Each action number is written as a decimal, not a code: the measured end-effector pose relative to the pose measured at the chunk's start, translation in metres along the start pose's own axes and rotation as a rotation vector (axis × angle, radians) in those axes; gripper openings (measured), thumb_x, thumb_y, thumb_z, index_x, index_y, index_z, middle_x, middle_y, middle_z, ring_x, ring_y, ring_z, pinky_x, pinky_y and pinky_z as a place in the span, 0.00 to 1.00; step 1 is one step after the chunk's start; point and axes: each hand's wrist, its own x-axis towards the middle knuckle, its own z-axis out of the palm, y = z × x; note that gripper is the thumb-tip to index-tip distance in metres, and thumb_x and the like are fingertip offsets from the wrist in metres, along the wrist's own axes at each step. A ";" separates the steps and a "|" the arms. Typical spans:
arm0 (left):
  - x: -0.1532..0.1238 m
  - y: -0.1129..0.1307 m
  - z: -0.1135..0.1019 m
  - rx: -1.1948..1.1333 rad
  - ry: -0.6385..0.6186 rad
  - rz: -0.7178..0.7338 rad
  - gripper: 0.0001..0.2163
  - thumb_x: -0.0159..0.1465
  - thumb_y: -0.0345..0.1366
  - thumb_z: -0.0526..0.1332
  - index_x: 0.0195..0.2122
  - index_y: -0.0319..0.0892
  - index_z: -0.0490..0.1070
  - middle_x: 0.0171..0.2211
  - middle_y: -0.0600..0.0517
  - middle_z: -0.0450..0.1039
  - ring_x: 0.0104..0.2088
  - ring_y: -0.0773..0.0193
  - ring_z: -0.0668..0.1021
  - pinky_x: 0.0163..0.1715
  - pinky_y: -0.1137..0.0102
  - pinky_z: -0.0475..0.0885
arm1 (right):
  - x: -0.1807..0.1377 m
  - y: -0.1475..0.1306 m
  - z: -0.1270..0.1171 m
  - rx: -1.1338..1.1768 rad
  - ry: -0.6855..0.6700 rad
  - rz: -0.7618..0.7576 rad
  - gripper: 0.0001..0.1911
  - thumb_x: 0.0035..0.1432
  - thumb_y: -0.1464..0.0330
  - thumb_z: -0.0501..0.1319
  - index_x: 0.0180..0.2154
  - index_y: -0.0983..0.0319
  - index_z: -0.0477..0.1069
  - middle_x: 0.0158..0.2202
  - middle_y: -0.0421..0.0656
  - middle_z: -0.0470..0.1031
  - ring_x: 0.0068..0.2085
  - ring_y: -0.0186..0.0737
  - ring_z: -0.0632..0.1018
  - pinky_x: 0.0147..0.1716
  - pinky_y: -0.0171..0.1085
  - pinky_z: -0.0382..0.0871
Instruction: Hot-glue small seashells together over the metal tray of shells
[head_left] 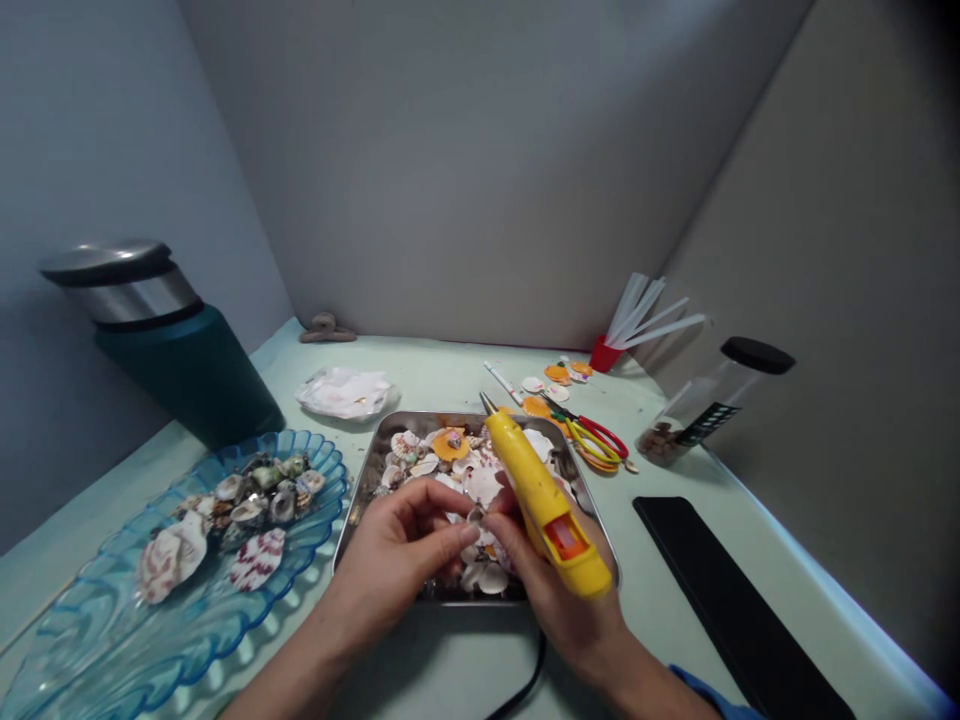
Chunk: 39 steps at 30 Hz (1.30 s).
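A yellow hot glue gun (pixel 525 465) is held in my right hand (pixel 562 610), its metal nozzle pointing up and away to the left. My left hand (pixel 401 550) pinches a small shell (pixel 476 514), and the thumb of my right hand meets it from the other side. Both hands are over a metal tray (pixel 365 480) full of white, orange and patterned shells. Among them lies an orange scallop shell (pixel 450 443) with a smaller piece on top. Fingers partly hide the small shell, so its exact kind cannot be made out.
On the left, a blue scalloped dish (pixel 330 500) holds several shells beside a teal bottle (pixel 187 360). Scissors (pixel 600 440), a red cup (pixel 602 355) of glue sticks, a lidded jar (pixel 697 410) and a black strip (pixel 720 590) are on the right. A plastic bag (pixel 349 392) lies behind.
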 end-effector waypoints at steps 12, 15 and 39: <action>-0.001 -0.001 -0.001 0.023 -0.009 0.002 0.11 0.51 0.38 0.68 0.32 0.39 0.72 0.18 0.57 0.69 0.18 0.71 0.70 0.20 0.75 0.64 | 0.002 -0.004 -0.002 -0.057 -0.035 -0.020 0.09 0.55 0.66 0.62 0.39 0.62 0.71 0.30 0.41 0.75 0.29 0.36 0.75 0.29 0.32 0.71; 0.000 -0.002 -0.001 0.029 -0.006 -0.002 0.11 0.51 0.38 0.68 0.32 0.39 0.73 0.18 0.56 0.70 0.18 0.71 0.70 0.20 0.75 0.64 | 0.003 -0.002 0.000 -0.041 -0.039 -0.029 0.07 0.56 0.66 0.61 0.37 0.61 0.70 0.30 0.40 0.75 0.28 0.36 0.75 0.28 0.31 0.70; 0.000 0.004 0.004 0.010 0.019 -0.070 0.10 0.47 0.37 0.69 0.27 0.38 0.74 0.16 0.56 0.70 0.15 0.72 0.68 0.17 0.76 0.63 | -0.001 0.001 -0.002 -0.092 -0.012 -0.188 0.07 0.55 0.72 0.62 0.38 0.58 0.70 0.31 0.37 0.74 0.30 0.35 0.75 0.31 0.32 0.69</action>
